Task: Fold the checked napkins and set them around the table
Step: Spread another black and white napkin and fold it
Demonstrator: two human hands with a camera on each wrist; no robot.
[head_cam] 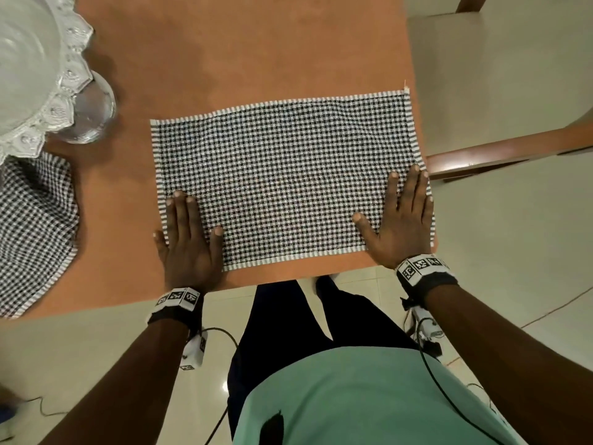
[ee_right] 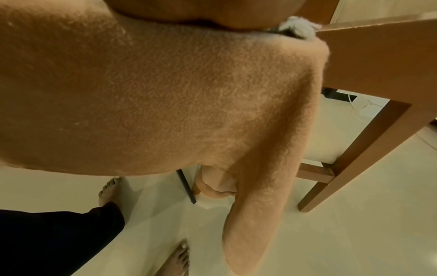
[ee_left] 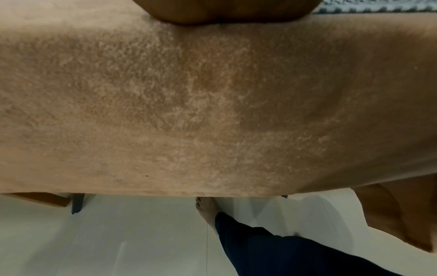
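A black-and-white checked cloth napkin with a striped border (head_cam: 285, 184) is spread as a wide rectangle at the near right corner of the orange-brown felt-covered table (head_cam: 224, 59), its right edge running along the table's edge. The left hand (head_cam: 189, 239) is laid flat on the napkin's near left corner, fingers straight and slightly spread, the little finger resting off the cloth on the table. The right hand (head_cam: 401, 220) is pressed flat on the near right corner in the same way, fingers fanned. Nothing is gripped by either hand; the cloth is only being held down and smoothed.

Whether this napkin has already been folded once cannot be told from above; no doubled edge is clearly shown. It is judged to be at the flattening stage, with further folds to a smaller shape yet to be made.

At the far left, a second checked napkin (head_cam: 35, 232) is seen lying rumpled over the table's near edge, not neatly folded, partly tucked under an ornate clear glass bowl on a stem (head_cam: 38, 75). No finished napkin is seen set at any place in view.

Little of the task is judged complete: folding and placing around the table remain. A wooden chair with a pale seat (head_cam: 500, 75) is stood just beside the right edge.

The wrist views are filled by the table covering and the floor.
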